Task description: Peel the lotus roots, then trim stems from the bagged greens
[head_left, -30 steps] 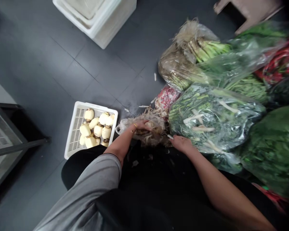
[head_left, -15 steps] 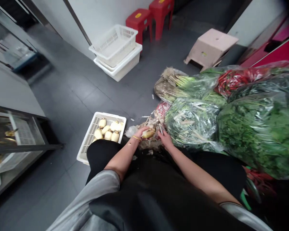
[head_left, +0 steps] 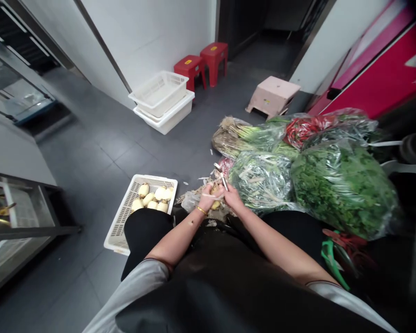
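Note:
My left hand (head_left: 206, 198) is closed around a brownish lotus root (head_left: 215, 189), which its fingers partly hide. In my right hand (head_left: 232, 197) is a slim metal peeler (head_left: 223, 181), held right against the root. A pale strip of peel (head_left: 212, 196) crosses the fingers of the left hand. Beneath both hands lies a heap of peelings (head_left: 194, 194) on the floor. To the left of my knee, a white plastic basket (head_left: 116, 226) holds several pale, peeled lotus root pieces (head_left: 149, 199).
Bagged greens (head_left: 343, 185), bagged scallions (head_left: 263, 178) and red chillies (head_left: 300, 132) crowd the right. Ahead stand stacked white baskets (head_left: 162, 108), red stools (head_left: 213, 62) and a pink stool (head_left: 273, 95). A metal shelf (head_left: 34, 231) is at the left. Green-handled scissors (head_left: 329, 259) lie near my right knee.
My hands have come together, with the peeler now against the lotus root and a peel strip across the left fingers. The camera view has tilted up a little.

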Action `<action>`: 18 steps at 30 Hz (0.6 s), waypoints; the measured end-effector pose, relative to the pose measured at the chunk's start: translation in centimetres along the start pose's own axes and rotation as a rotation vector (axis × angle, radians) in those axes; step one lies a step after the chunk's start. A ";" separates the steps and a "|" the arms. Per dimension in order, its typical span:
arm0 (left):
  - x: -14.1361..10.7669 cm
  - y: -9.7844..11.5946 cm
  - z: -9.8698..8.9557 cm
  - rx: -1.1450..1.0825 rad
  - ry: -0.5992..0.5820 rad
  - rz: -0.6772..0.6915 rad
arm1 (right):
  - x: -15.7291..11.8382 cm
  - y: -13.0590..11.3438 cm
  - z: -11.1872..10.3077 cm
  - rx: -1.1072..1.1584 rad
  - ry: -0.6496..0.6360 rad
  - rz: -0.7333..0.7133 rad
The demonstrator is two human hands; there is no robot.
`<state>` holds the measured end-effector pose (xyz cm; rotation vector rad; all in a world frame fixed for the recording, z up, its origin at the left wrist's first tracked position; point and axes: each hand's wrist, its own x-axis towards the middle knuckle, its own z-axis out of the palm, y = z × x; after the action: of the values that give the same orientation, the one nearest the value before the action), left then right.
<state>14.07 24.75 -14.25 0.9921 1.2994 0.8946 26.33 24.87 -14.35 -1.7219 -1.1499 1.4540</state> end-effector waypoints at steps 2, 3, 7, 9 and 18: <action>0.0 -0.4 0.5 -0.026 0.061 -0.036 | -0.3 0.3 -0.7 0.021 0.011 0.021; 0.1 -0.5 0.7 -0.037 0.089 -0.066 | -0.5 0.4 -1.0 0.047 0.006 0.039; 0.6 0.0 1.4 -0.012 0.142 -0.090 | -0.7 1.1 -1.9 0.183 -0.028 0.112; 0.9 0.9 1.6 0.095 0.149 -0.024 | -0.3 1.2 -2.1 0.369 -0.070 0.113; 3.7 5.5 5.8 -0.168 0.090 0.075 | 1.3 1.9 -1.7 1.092 -0.135 0.194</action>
<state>20.25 29.64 -10.26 0.8823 1.2464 1.0985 28.41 25.32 -16.19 -0.9601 -0.1040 1.8239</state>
